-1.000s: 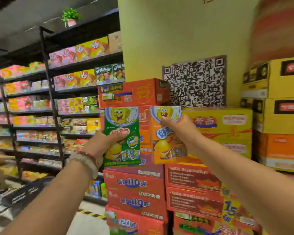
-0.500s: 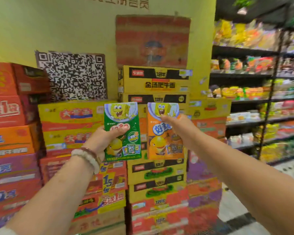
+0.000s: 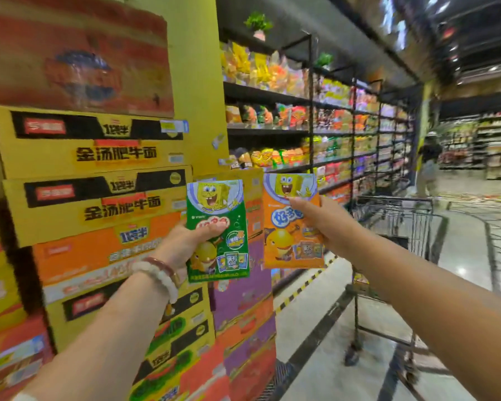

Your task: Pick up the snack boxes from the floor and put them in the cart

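My left hand (image 3: 185, 244) grips a green snack box (image 3: 219, 227) with a yellow cartoon figure, held upright at chest height. Beside it my right hand (image 3: 320, 224) grips an orange snack box (image 3: 289, 227) of the same kind by its right edge. Both boxes are raised side by side with a small gap between them. A metal shopping cart (image 3: 399, 218) stands on the floor to the right, behind my right forearm, its basket partly hidden by the arm.
Stacked yellow, orange and purple cartons (image 3: 99, 198) fill the left, close to my left arm. Black shelving with snack bags (image 3: 315, 125) runs along the aisle behind. A person (image 3: 427, 166) stands far down the shiny tiled floor (image 3: 315, 328).
My view has swung right past the carton stacks and QR code; the aisle shelving and the cart have come into sight. Both hands still hold the boxes up side by side.
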`<act>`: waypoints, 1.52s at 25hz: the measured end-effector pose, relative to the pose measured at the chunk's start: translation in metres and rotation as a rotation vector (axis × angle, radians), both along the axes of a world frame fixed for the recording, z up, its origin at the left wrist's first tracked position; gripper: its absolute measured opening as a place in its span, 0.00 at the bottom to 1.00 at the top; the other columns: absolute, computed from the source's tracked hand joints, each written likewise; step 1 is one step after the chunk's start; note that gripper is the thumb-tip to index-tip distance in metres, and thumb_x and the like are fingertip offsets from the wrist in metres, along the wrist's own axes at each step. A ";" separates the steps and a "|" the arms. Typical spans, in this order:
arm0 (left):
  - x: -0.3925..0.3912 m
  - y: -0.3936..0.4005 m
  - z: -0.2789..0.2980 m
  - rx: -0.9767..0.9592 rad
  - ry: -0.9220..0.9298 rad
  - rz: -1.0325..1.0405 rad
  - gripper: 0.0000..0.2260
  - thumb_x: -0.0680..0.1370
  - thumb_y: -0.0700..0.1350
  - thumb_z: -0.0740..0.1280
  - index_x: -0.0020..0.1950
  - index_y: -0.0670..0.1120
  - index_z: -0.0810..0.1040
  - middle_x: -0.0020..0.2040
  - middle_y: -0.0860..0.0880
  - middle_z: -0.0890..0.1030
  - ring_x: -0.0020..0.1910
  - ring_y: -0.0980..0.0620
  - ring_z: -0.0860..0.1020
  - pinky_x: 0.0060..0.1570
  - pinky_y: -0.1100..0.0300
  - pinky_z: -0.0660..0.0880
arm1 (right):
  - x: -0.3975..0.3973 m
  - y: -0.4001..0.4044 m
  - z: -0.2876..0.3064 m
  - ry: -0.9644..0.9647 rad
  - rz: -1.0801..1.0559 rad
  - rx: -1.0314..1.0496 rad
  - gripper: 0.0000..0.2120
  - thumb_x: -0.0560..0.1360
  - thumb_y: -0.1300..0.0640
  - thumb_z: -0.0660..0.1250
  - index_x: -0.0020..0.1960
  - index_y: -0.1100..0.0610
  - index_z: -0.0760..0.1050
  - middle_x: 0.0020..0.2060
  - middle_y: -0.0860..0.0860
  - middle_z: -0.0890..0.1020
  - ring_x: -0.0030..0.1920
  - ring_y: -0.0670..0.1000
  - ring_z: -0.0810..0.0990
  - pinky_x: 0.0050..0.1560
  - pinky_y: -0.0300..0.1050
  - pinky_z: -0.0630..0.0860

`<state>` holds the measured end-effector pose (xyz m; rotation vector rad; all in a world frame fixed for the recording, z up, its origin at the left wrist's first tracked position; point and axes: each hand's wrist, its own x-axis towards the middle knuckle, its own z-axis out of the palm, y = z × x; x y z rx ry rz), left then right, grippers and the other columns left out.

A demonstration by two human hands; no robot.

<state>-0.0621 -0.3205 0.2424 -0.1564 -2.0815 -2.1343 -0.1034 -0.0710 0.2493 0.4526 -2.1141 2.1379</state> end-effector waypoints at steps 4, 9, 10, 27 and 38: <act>-0.074 0.046 0.000 -0.021 -0.022 -0.191 0.14 0.68 0.46 0.73 0.49 0.41 0.78 0.27 0.49 0.80 0.21 0.53 0.77 0.21 0.66 0.71 | -0.031 0.050 -0.009 0.010 -0.131 -0.095 0.27 0.68 0.49 0.73 0.62 0.62 0.74 0.52 0.60 0.83 0.50 0.62 0.83 0.51 0.61 0.80; -0.153 0.127 -0.010 -0.023 -0.042 -0.356 0.19 0.63 0.49 0.74 0.51 0.43 0.79 0.38 0.46 0.85 0.34 0.47 0.83 0.32 0.55 0.80 | -0.062 0.123 -0.023 -0.023 -0.293 -0.102 0.14 0.75 0.56 0.67 0.59 0.60 0.75 0.50 0.60 0.84 0.43 0.58 0.85 0.42 0.52 0.83; -0.167 0.145 -0.012 -0.008 -0.050 -0.387 0.17 0.64 0.47 0.74 0.51 0.43 0.79 0.38 0.46 0.85 0.34 0.47 0.83 0.32 0.55 0.80 | -0.070 0.139 -0.025 -0.027 -0.324 -0.092 0.14 0.75 0.56 0.68 0.59 0.60 0.75 0.50 0.60 0.84 0.44 0.58 0.85 0.42 0.52 0.83; -0.454 0.335 -0.058 0.026 -0.127 -0.494 0.25 0.60 0.50 0.76 0.55 0.45 0.79 0.48 0.43 0.85 0.46 0.42 0.83 0.53 0.43 0.77 | -0.314 0.345 -0.056 -0.088 -0.485 -0.051 0.13 0.75 0.54 0.68 0.58 0.58 0.75 0.47 0.58 0.85 0.44 0.58 0.85 0.46 0.54 0.82; -0.648 0.440 -0.137 0.023 -0.258 -0.655 0.14 0.75 0.38 0.66 0.61 0.38 0.74 0.26 0.49 0.79 0.17 0.59 0.73 0.20 0.70 0.69 | -0.486 0.429 -0.138 -0.228 -0.599 -0.104 0.12 0.75 0.55 0.68 0.56 0.59 0.76 0.44 0.56 0.85 0.39 0.54 0.85 0.37 0.46 0.81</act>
